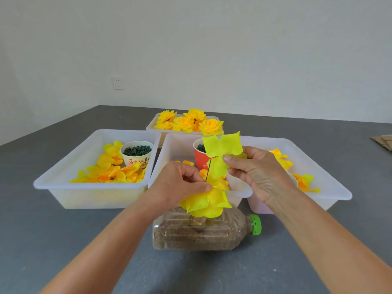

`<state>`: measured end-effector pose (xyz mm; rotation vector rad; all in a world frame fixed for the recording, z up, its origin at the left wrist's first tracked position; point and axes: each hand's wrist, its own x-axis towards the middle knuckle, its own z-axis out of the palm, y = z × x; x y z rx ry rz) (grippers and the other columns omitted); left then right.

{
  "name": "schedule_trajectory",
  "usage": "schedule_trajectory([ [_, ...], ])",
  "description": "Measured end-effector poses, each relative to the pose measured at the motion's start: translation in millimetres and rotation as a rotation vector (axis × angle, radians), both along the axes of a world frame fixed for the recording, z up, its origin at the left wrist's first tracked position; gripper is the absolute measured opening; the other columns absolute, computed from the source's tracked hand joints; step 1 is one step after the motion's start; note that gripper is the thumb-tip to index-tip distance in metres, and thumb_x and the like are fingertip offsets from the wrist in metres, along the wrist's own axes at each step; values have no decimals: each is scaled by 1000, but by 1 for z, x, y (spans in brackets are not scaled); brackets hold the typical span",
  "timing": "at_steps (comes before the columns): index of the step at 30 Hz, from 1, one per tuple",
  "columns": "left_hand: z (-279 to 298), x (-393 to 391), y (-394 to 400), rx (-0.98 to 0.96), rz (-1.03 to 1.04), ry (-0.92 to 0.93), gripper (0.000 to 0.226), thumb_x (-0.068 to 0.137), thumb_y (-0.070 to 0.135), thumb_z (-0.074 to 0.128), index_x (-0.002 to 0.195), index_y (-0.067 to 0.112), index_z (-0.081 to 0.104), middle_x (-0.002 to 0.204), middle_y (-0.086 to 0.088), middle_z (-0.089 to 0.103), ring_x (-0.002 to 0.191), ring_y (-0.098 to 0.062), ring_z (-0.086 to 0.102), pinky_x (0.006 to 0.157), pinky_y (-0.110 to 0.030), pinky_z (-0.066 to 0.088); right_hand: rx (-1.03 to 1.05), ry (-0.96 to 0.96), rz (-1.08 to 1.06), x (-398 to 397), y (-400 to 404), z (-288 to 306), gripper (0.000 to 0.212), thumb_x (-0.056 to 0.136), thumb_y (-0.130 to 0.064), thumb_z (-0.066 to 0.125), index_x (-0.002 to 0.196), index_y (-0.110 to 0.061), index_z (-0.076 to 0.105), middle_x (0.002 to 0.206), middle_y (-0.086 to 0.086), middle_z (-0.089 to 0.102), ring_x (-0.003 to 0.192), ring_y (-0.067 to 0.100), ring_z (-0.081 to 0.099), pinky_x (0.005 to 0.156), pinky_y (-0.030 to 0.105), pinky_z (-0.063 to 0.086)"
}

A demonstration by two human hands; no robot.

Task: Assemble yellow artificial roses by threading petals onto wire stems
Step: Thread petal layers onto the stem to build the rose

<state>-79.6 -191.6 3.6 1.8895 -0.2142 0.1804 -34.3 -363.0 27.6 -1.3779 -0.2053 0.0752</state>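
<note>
I see a grey desk (pixel 63 230) against a plain white wall with a socket (pixel 118 83). A sand-filled bottle (pixel 201 232) lies on it, my landmark. Just above the bottle my left hand (pixel 180 183) pinches the stacked yellow petals (pixel 206 203) on the wire stem (pixel 208 170); my right hand (pixel 254 168) pinches a loose petal (pixel 222 149) higher up. Behind the bottle sit white trays (pixel 53 185); the white cup (pixel 137 153) bears red writing I cannot read.

The wire stem (pixel 208 170) vanishes behind a petal (pixel 220 153) above and stacked petals (pixel 206 201) below.
</note>
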Motion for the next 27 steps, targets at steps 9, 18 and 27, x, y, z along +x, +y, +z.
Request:
schedule_trajectory([
  [9, 0, -1, 0, -41, -14, 24, 21, 71, 5, 77, 57, 14, 65, 51, 12, 58, 49, 3, 51, 49, -12, 43, -126, -108, 29, 1, 10, -3, 11, 73, -8, 73, 77, -18, 72, 72, -1, 73, 65, 13, 67, 62, 27, 55],
  [18, -1, 0, 1, -26, -13, 13, 20, 71, 6, 78, 58, 13, 66, 54, 10, 58, 51, 2, 51, 51, -13, 44, -137, -283, 126, 0, 9, -3, 21, 63, -17, 72, 84, -14, 72, 79, 4, 74, 70, 15, 68, 64, 27, 58],
  [27, -2, 1, 1, -11, -14, 5, 17, 72, 8, 78, 60, 12, 67, 60, 1, 60, 54, -1, 51, 53, -15, 44, -262, -553, 118, -5, 10, 1, 26, 75, 3, 70, 78, -23, 72, 75, -10, 72, 74, 5, 64, 69, 17, 51],
])
